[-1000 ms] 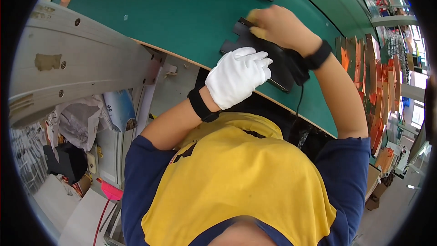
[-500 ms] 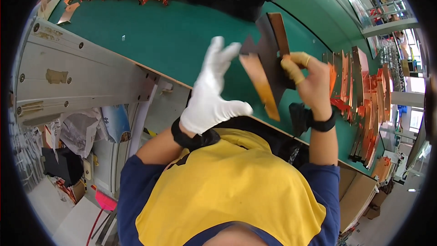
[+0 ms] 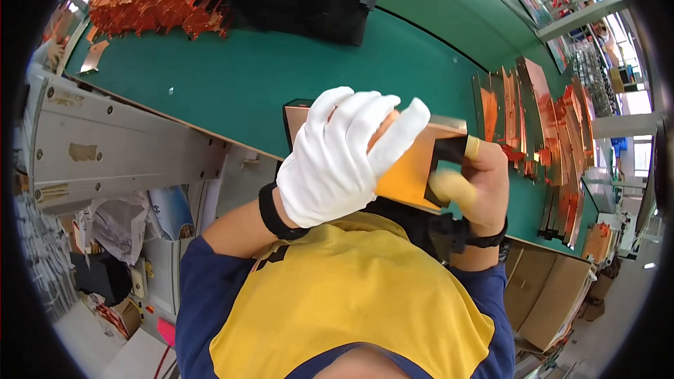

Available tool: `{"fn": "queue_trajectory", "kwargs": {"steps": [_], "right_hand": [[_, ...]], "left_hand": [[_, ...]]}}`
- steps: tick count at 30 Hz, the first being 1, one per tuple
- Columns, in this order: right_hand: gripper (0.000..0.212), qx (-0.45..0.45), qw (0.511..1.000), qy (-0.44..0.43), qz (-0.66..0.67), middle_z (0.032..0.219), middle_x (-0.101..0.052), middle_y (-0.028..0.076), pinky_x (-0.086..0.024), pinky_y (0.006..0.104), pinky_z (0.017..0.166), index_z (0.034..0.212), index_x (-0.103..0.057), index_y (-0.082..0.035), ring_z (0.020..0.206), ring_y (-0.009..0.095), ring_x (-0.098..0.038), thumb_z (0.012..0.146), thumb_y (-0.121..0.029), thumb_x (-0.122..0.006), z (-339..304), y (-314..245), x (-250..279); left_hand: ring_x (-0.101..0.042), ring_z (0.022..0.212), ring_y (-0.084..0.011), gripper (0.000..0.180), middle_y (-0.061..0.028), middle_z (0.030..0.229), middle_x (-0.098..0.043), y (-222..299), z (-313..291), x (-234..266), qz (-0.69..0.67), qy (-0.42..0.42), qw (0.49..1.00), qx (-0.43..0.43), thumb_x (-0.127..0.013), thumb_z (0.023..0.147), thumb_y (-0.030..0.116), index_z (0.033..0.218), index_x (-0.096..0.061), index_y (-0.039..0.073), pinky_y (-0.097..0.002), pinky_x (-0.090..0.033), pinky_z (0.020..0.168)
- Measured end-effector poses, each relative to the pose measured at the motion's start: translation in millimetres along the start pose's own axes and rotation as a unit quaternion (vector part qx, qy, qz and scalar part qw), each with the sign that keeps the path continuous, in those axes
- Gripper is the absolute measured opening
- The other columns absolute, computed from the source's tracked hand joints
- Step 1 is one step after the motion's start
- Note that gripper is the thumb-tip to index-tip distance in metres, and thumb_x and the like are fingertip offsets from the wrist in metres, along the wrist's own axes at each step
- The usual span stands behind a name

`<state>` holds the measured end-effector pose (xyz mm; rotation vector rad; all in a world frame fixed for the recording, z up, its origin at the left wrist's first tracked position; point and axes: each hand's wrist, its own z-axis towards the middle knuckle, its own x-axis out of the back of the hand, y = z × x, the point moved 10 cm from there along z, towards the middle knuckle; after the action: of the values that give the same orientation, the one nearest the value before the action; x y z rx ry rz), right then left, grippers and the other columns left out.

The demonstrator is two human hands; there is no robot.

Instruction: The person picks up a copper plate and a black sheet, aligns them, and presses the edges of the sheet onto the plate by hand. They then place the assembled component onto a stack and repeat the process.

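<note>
Plate [image 3: 406, 177]: between my hands, by the bench [image 3: 225, 91] edge.
Left hand [image 3: 340, 158]: over it; I can't tell its grip.
Right hand [image 3: 481, 186]: pinches its black end.
Risk: loose pinch could drop it.

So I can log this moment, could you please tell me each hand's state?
Left hand: over the orange-and-black part, thumb spread; grip cannot be told.
Right hand: holding that part's black right end.

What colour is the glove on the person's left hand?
White; the glove shows best in the head view.
</note>
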<state>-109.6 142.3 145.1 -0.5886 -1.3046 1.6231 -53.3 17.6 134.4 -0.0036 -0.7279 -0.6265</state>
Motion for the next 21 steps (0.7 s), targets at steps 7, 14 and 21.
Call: {"fn": "queue_trajectory", "kwargs": {"steps": [7,14,21], "right_hand": [[0.017,0.082,0.987,-0.071,-0.118,0.06,-0.058,0.009,-0.041,0.0299,0.047,0.081,-0.069,-0.001,0.049,0.021,-0.054,0.082,-0.017,-0.075,-4,-11,-10],[0.015,0.158,0.971,-0.15,-0.103,0.054,-0.048,0.01,-0.034,0.0348,0.042,0.074,-0.066,0.0,0.043,0.025,-0.046,0.08,-0.01,-0.075,-9,-25,-16],[0.022,0.184,0.963,-0.18,-0.079,0.052,-0.045,0.008,-0.031,0.0345,0.04,0.065,-0.057,0.0,0.041,0.024,-0.044,0.078,-0.004,-0.074,-17,-28,-23]], "left_hand": [[-0.054,0.101,-0.027,0.067,-0.0116,0.112,-0.056,9,-2,0,-0.084,-0.029,0.996,0.003,-0.065,0.069,0.004,0.134,-0.048,0.001,-0.0398,-0.043,0.09],[-0.057,0.094,-0.0279,0.072,-0.0117,0.109,-0.059,14,-3,-7,-0.18,-0.085,0.98,-0.002,-0.066,0.068,0.005,0.136,-0.045,-0.001,-0.039,-0.045,0.085],[-0.059,0.094,-0.0335,0.076,-0.0172,0.111,-0.059,17,-5,-5,-0.284,-0.123,0.951,-0.015,-0.063,0.069,-0.003,0.14,-0.037,-0.006,-0.0407,-0.047,0.087]]}}
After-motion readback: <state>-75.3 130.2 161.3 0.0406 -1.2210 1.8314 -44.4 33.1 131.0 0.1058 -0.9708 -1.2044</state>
